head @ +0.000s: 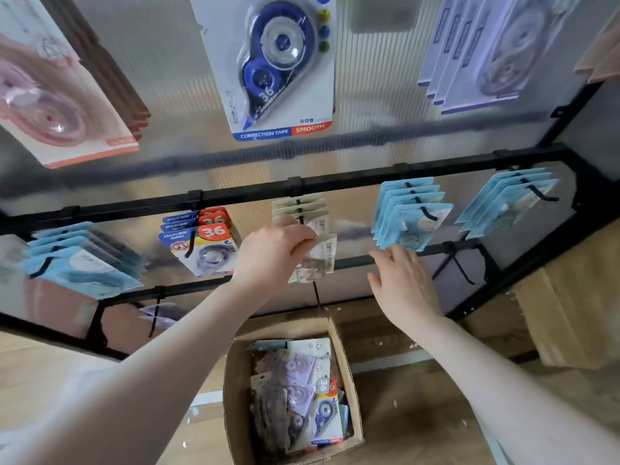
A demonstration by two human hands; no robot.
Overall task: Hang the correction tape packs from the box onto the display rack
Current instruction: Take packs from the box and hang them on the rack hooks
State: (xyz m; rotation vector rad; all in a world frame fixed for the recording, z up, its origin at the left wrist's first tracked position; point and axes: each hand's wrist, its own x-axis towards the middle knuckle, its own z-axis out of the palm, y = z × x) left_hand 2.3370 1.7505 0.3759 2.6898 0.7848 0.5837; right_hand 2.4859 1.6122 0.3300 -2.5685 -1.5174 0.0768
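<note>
Two hands work at the display rack: the left hand pinches a grey correction tape pack at its hook, the right hand hovers loose-fingered above the box.

The left hand covers the top of the pale pack, so whether its hole sits on the hook cannot be told. Above it, the pink pack and the lilac packs are blurred and cut by the edges. Lower packs in the box lie buried.
</note>
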